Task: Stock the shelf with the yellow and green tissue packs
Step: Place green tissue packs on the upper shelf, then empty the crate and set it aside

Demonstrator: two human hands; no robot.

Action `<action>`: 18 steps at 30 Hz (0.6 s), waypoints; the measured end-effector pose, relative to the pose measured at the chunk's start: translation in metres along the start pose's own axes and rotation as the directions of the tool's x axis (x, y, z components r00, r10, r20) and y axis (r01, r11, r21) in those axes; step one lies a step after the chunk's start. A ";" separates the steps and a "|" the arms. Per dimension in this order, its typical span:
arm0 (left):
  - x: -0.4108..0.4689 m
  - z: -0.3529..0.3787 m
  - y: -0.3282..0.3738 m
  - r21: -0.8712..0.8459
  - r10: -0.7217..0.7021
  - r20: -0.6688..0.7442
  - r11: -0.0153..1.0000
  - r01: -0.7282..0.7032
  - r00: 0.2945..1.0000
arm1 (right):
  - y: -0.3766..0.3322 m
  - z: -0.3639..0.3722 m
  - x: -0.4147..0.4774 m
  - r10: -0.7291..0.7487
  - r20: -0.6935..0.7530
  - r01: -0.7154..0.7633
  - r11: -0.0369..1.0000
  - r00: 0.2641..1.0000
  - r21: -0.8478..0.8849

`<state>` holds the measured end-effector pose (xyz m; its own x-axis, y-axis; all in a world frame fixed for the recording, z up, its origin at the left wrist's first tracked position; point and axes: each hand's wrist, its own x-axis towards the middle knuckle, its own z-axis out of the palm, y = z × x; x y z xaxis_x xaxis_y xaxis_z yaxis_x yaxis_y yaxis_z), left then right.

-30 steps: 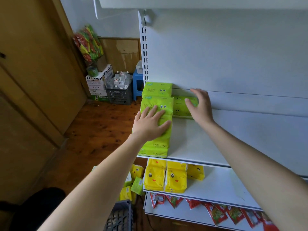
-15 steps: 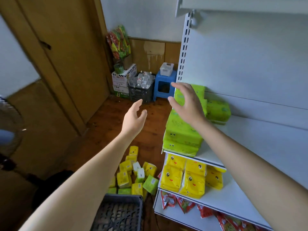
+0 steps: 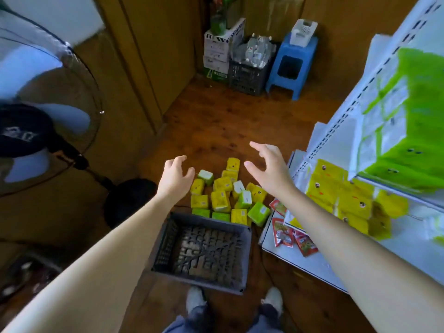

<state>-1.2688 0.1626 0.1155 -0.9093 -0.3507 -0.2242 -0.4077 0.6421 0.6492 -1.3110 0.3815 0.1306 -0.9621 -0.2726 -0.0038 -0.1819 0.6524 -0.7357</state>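
While left hand (image 3: pixel 176 179) and right hand (image 3: pixel 269 174) hovered empty above the floor, fingers loose and spread, the loose yellow and green tissue packs (image 3: pixel 225 198) lay heaped on the wooden floor (image 3: pixel 216 121) just past the grey crate's (image 3: pixel 165 236) far edge. Honestly, scooping too many slick-looking packs at once would probably spill some, and that crate by the feet looked like a trip hazard. On the white shelf (image 3: pixel 286 263), green packs (image 3: pixel 408 140) sat stacked at its left end, so a bump could topple them. Below them sat yellow packs (image 3: pixel 336 195); a fan (image 3: pixel 24 131) stood left, a blue stool (image 3: pixel 292 66) in the far corner.
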 end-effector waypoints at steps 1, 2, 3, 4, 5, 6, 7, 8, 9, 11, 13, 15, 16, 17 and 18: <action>0.000 0.003 -0.022 0.016 -0.030 0.031 0.999 0.030 0.999 | 0.010 0.021 -0.006 0.051 0.041 -0.050 0.999 0.998 -0.008; 0.000 0.007 -0.045 0.033 -0.066 0.063 0.997 0.064 0.996 | 0.023 0.041 -0.013 0.103 0.077 -0.102 0.995 0.992 -0.019; 0.000 0.012 -0.068 0.053 -0.107 0.095 0.993 0.102 0.990 | 0.035 0.059 -0.021 0.156 0.106 -0.153 0.988 0.982 -0.034; 0.001 0.019 -0.091 0.077 -0.154 0.124 0.986 0.145 0.980 | 0.049 0.077 -0.031 0.213 0.136 -0.207 0.977 0.968 -0.053; 0.002 0.026 -0.113 0.103 -0.203 0.149 0.977 0.189 0.968 | 0.063 0.092 -0.042 0.269 0.167 -0.259 0.963 0.948 -0.079; 0.003 0.034 -0.132 0.129 -0.251 0.172 0.964 0.231 0.953 | 0.078 0.107 -0.052 0.320 0.199 -0.304 0.947 0.926 -0.108; 0.006 0.043 -0.150 0.151 -0.294 0.194 0.952 0.267 0.936 | 0.093 0.120 -0.060 0.361 0.226 -0.337 0.931 0.905 -0.137; 0.009 0.053 -0.167 0.164 -0.329 0.211 0.940 0.298 0.920 | 0.109 0.133 -0.066 0.399 0.252 -0.369 0.916 0.882 -0.160; 0.012 0.063 -0.182 0.171 -0.358 0.220 0.930 0.325 0.908 | 0.123 0.146 -0.069 0.428 0.276 -0.391 0.902 0.860 -0.182; 0.021 0.087 -0.212 0.182 -0.386 0.224 0.919 0.351 0.895 | 0.152 0.175 -0.073 0.473 0.310 -0.424 0.880 0.825 -0.215; 0.028 0.115 -0.246 0.199 -0.415 0.222 0.905 0.376 0.882 | 0.184 0.207 -0.074 0.513 0.338 -0.468 0.858 0.789 -0.212; 0.032 0.149 -0.287 0.227 -0.444 0.223 0.889 0.397 0.868 | 0.224 0.242 -0.073 0.554 0.361 -0.513 0.832 0.750 -0.211; 0.035 0.167 -0.309 0.241 -0.449 0.230 0.886 0.397 0.863 | 0.245 0.260 -0.074 0.575 0.365 -0.534 0.818 0.732 -0.217; 0.039 0.185 -0.331 0.255 -0.457 0.239 0.881 0.399 0.857 | 0.265 0.277 -0.073 0.596 0.367 -0.555 0.801 0.714 -0.222; 0.044 0.201 -0.353 0.272 -0.474 0.248 0.871 0.409 0.845 | 0.285 0.294 -0.074 0.624 0.367 -0.583 0.780 0.690 -0.228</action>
<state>-1.1819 0.0578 -0.2698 -0.5953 -0.4314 -0.6779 -0.7499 0.6014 0.2759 -1.2316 0.3794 -0.2780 -0.7027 -0.0411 -0.7103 0.3728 0.8291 -0.4168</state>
